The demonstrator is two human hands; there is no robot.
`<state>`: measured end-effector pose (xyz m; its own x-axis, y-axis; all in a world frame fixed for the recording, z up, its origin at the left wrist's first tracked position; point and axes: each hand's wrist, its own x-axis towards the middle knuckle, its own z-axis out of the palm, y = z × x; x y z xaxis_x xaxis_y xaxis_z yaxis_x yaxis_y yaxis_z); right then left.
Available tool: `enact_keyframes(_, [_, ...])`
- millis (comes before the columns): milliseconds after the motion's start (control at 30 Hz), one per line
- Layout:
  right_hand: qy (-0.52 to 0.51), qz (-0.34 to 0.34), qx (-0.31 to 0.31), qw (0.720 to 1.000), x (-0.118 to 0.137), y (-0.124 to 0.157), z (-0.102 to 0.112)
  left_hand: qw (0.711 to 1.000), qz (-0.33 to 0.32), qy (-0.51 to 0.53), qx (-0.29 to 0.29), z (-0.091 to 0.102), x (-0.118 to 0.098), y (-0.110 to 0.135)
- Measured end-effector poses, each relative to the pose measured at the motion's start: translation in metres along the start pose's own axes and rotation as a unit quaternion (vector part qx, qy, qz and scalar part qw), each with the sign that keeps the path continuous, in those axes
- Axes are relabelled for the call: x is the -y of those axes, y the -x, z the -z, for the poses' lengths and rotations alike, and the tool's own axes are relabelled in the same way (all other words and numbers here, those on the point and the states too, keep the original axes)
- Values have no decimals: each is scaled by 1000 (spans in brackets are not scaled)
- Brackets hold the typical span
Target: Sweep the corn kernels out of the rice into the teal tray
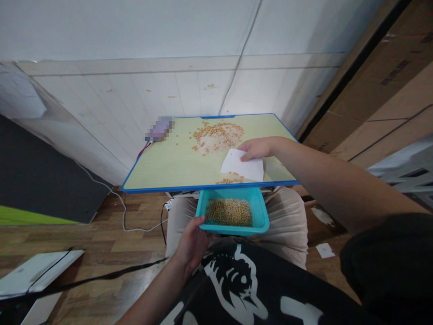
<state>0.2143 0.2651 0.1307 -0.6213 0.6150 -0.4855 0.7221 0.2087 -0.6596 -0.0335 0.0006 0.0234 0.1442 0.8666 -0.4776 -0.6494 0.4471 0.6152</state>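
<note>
The right hand pinched a white paper at its far edge, the thumb lying on the upper face and the other fingers partly hidden. The left hand gripped a turquoise tub at the tub's 8 o'clock corner, the thumb pressed to the rim and the fingers curled below, where their full contact could not be seen. Yellow beans covered much of the tub's floor. The tub lay at 6 o'clock from the paper, over the lap and just beyond the near edge of the table, whose pale top was bordered in blue. A short band of beans lay along this edge, at 7 o'clock from the paper and just beside it. The main heap, of beans mixed with finer pale grains, spread at 10 to 11 o'clock from the paper, a few beans scattered around it. At 9 o'clock from the heap, by the table's far corner, stood a pixelated object with a red cord. Farther out, a pale wall rose at 12 o'clock, cardboard boxes stood at 2 o'clock, and a grey cable crossed the wooden floor at 8 o'clock from the table.
</note>
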Motion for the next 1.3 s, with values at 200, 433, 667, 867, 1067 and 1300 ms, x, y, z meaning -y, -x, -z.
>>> enact_keyframes(200, [5,6,2,1000,3,0,0,1000,6,27,-10,-8,3,0])
enact_keyframes(433, [-12,10,10,1000,3,4,-3,1000,5,20,-16,-8,3,0])
enact_keyframes(667, [13,21,22,999,5,11,-5,999,19,22,-24,-7,2,-1])
enact_keyframes(867, [23,8,16,1000,9,14,-7,999,13,21,-22,-7,2,-2])
enact_keyframes(1067, [19,8,15,1000,9,13,-8,1000,10,14,-17,-7,2,-2])
enact_keyframes(1300, [30,20,22,999,9,17,-10,1000,11,13,-20,-4,3,-2])
